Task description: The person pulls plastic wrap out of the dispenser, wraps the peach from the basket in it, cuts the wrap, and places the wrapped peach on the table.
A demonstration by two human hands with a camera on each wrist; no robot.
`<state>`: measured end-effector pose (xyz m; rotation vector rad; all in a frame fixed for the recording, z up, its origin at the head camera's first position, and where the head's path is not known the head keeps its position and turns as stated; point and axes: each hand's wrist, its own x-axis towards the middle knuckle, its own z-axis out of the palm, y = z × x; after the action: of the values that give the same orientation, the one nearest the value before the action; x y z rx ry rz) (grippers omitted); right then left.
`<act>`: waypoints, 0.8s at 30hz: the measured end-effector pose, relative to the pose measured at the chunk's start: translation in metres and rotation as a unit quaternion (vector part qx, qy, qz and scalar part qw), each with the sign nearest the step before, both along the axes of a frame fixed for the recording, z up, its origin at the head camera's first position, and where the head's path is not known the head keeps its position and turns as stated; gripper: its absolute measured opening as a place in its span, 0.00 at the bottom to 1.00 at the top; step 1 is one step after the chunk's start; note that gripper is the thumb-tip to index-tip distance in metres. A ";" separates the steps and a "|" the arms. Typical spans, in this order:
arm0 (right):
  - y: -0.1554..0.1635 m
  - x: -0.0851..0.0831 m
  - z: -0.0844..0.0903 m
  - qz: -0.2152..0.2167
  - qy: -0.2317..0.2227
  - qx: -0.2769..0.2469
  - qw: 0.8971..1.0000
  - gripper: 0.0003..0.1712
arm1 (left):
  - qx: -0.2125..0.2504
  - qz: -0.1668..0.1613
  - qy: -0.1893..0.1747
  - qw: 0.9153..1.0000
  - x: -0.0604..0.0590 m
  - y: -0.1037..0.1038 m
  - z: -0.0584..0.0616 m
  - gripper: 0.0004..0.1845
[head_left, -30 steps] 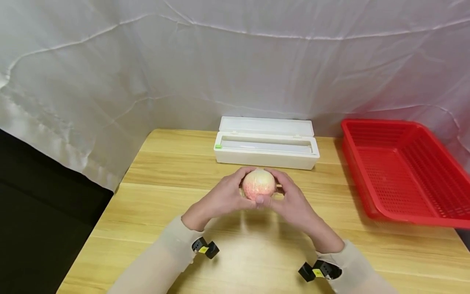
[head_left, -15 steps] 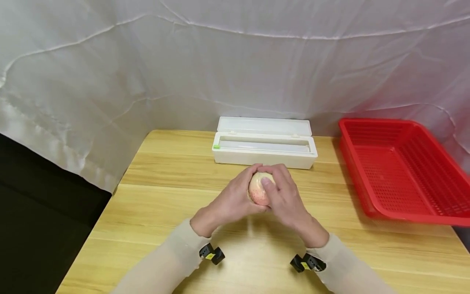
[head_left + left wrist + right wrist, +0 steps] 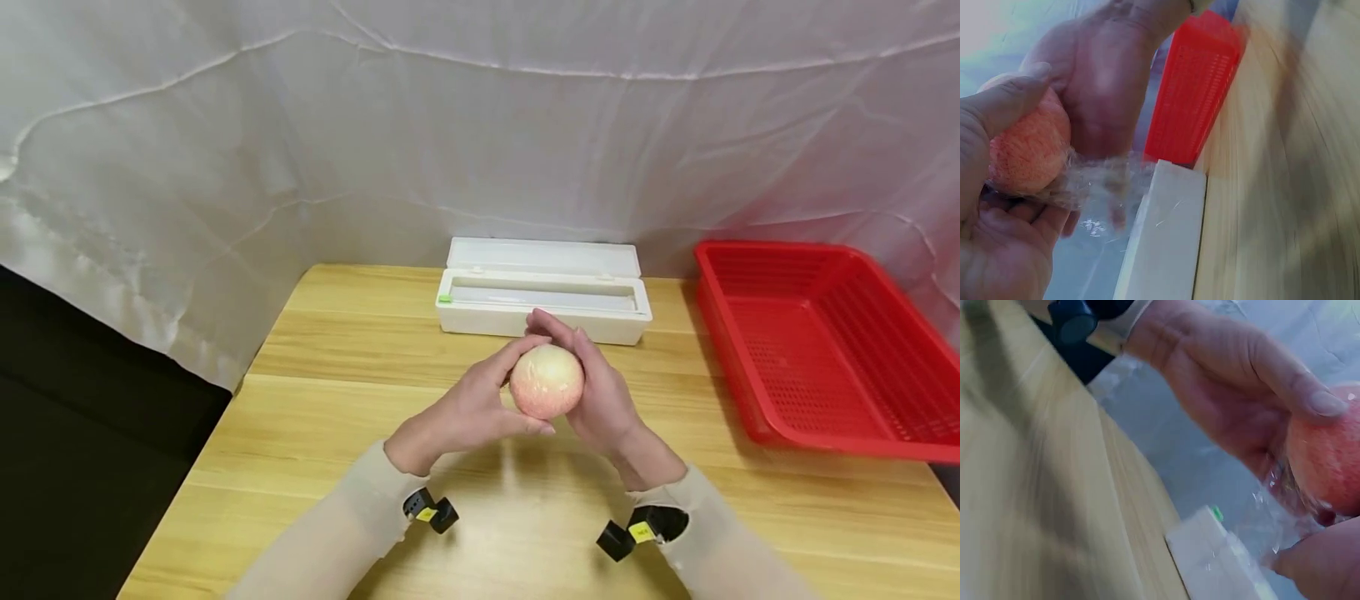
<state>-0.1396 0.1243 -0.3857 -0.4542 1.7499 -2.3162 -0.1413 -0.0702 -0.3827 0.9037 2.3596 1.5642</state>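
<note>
Fruit: a pink-and-cream peach [image 3: 547,381] is held up above the table [image 3: 337,433], between both hands, in front of the white dispenser box.
Wrap: thin clear film [image 3: 1094,181] clings around the peach, with a crinkled loose tail hanging below it in the left wrist view; the film seems already cut free of the box.
Left hand: the left hand [image 3: 468,408] cups the peach from its side, fingers curled round it, thumb over the top.
Right hand: the right hand [image 3: 600,400] holds the other side, fingers bent behind the fruit.
Progress: as I judge it, the covering is mostly on; what is left is smoothing the loose tail against the fruit and then setting the peach down.
Dispenser: the white box [image 3: 543,296] lies open just beyond the hands.
Basket: a red basket [image 3: 825,350] stands well apart on the person's right, with nothing seen in it.
</note>
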 end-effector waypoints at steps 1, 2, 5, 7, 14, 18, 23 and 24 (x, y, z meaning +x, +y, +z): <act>0.003 0.000 -0.001 -0.004 0.020 0.040 0.999 0.42 | -0.005 0.005 0.010 1.000 0.000 -0.001 -0.001 0.52; 0.005 0.000 -0.001 -0.015 0.048 0.089 0.995 0.41 | -0.010 0.013 0.021 1.000 -0.001 -0.002 -0.002 0.52; 0.012 0.004 -0.003 -0.061 0.143 0.210 0.965 0.38 | -0.015 0.051 0.064 0.997 -0.004 -0.006 -0.006 0.52; 0.013 0.007 -0.004 -0.089 0.193 0.268 0.940 0.37 | -0.021 0.073 0.090 0.993 -0.006 -0.008 -0.008 0.52; 0.004 0.009 -0.015 -0.188 0.326 0.335 0.864 0.48 | -0.054 0.043 0.030 0.997 -0.010 -0.011 -0.005 0.57; 0.003 0.006 -0.024 -0.233 0.404 0.366 0.805 0.50 | 0.075 -0.022 -0.165 0.983 -0.009 -0.015 0.001 0.51; 0.004 0.008 -0.025 -0.164 0.404 0.334 0.835 0.43 | 0.163 -0.035 -0.248 0.954 -0.010 -0.012 0.003 0.37; 0.005 0.008 -0.024 -0.141 0.375 0.301 0.865 0.40 | 0.165 -0.023 -0.250 0.954 -0.010 -0.011 0.003 0.35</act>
<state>-0.1315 0.1292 -0.4092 -1.1321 2.9228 -1.6494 -0.1513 -0.0816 -0.3801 0.5202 1.7492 1.9285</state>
